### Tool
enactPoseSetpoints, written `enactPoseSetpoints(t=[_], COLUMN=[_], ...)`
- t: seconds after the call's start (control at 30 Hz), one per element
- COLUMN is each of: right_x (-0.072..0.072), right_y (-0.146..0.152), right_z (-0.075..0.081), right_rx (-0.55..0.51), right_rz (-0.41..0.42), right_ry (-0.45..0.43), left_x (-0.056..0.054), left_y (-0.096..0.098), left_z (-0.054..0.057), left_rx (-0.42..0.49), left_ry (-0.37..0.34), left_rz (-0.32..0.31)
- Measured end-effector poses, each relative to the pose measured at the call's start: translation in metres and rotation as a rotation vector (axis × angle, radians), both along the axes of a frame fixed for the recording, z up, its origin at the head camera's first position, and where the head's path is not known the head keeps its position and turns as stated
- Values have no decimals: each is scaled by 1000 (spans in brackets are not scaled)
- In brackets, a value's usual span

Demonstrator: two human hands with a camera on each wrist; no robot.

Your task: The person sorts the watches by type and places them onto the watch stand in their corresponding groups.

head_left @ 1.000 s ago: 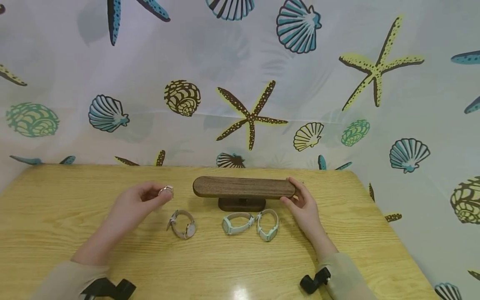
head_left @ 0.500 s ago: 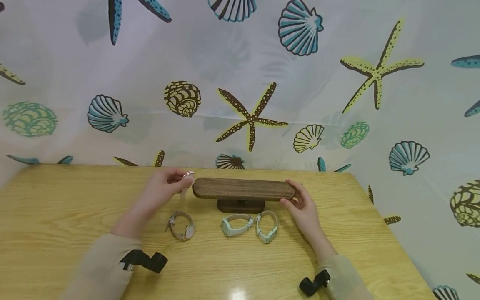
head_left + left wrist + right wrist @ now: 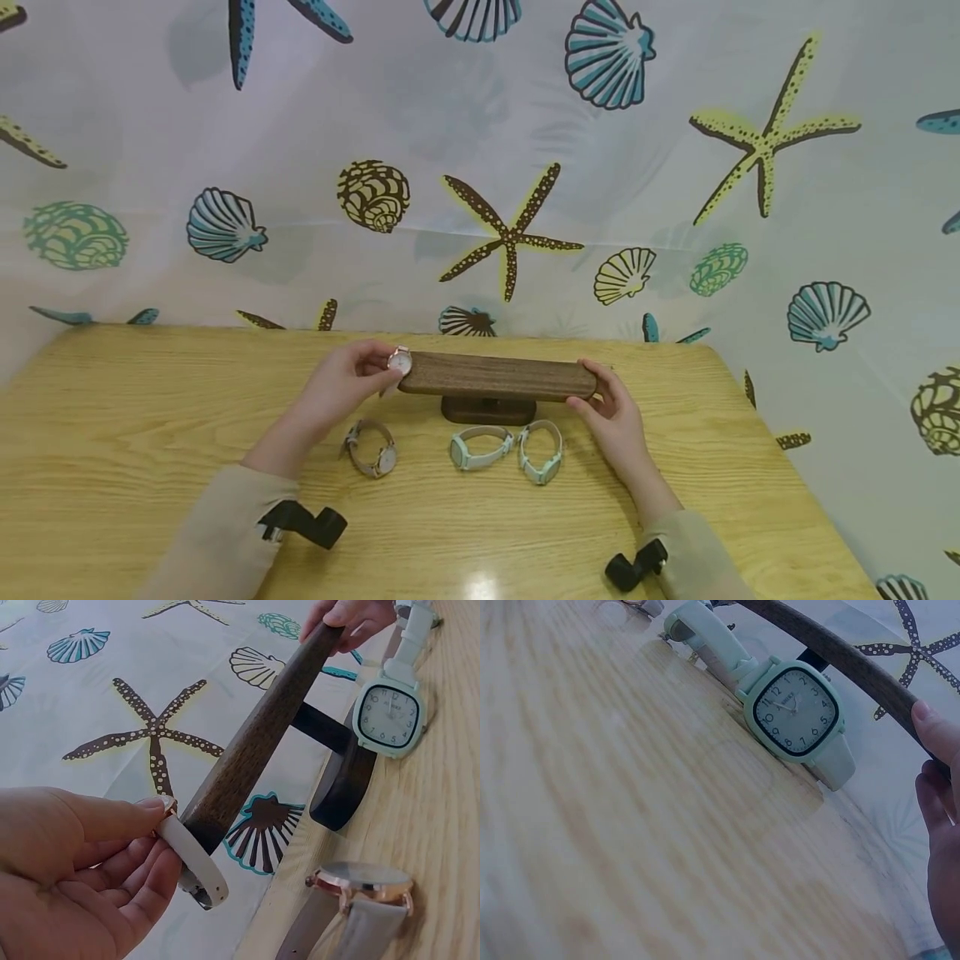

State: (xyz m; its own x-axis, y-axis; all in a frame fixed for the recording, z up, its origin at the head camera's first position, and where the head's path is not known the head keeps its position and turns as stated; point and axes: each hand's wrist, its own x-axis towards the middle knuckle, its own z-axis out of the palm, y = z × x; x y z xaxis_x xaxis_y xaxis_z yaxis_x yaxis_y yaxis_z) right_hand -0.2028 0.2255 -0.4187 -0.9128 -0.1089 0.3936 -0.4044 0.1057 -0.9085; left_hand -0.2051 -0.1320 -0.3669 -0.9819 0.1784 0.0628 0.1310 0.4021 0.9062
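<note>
In the head view my left hand [image 3: 347, 380] pinches a white-strapped wristwatch [image 3: 401, 361] at the left end of a dark wooden watch stand [image 3: 495, 377]. The left wrist view shows the watch's white strap [image 3: 196, 859] looped around the tip of the stand's bar, thumb at the rose-gold case. My right hand [image 3: 611, 414] grips the bar's right end between thumb and fingers. In front of the stand's base [image 3: 487, 410] lie two mint-green watches, one on the left [image 3: 480, 450] and one on the right [image 3: 542, 454]. A watch with a greyish strap [image 3: 371, 450] lies below my left hand.
Everything stands on a light wooden table [image 3: 450, 525]. Behind its far edge hangs a white cloth [image 3: 300, 167] printed with shells and starfish. Each sleeve carries a black camera mount [image 3: 303, 523].
My left hand has moved right with the white-strapped watch, from beside the stand to the bar's left end. The watch face now turns toward the head camera. My right hand keeps its grip.
</note>
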Motion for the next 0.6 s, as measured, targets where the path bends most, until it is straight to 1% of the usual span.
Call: enactPoseSetpoints(t=[0.27, 0.47, 0.6], right_x=[1, 1, 1], right_y=[0, -1, -1], right_z=[0, 1, 1], right_rx=[-1, 4, 10], right_rz=[-3, -5, -7], right_ry=[-15, -11, -10], left_x=[3, 2, 1], left_y=[1, 1, 1], left_z=[2, 1, 0], left_rx=[-74, -98, -156], left_ry=[65, 113, 161], left_rz=[4, 6, 13])
